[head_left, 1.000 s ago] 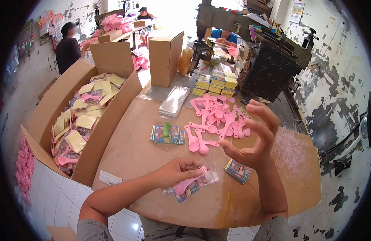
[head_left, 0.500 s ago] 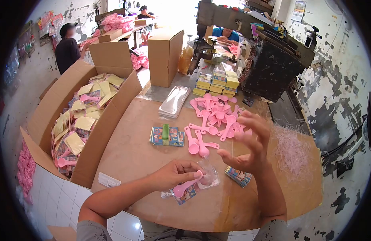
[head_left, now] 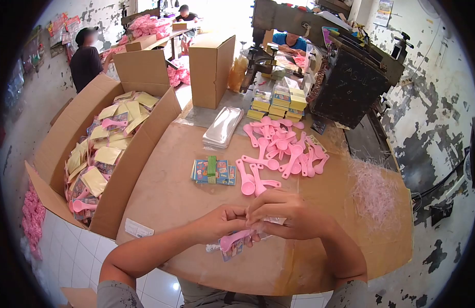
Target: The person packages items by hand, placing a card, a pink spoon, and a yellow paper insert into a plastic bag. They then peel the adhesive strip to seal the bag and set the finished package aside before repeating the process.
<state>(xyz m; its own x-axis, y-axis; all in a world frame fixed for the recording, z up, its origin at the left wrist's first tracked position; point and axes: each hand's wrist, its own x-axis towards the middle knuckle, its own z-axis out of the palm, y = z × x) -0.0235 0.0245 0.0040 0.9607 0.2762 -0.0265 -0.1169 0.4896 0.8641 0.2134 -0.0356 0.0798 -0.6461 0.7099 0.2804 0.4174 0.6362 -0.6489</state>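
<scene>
Right hand (head_left: 294,215) has dropped to meet left hand (head_left: 222,224), which pinches pink spoon (head_left: 235,239) and clear bag (head_left: 213,248) above counter (head_left: 160,192); both now at bag, right's grip unclear.

Clear bag (head_left: 276,220) partly behind right hand (head_left: 287,212)

Pink spoons (head_left: 295,154): smooth plastic; pouch stack (head_left: 223,127): glossy clear film; box (head_left: 209,72): matt brown cardboard.
</scene>
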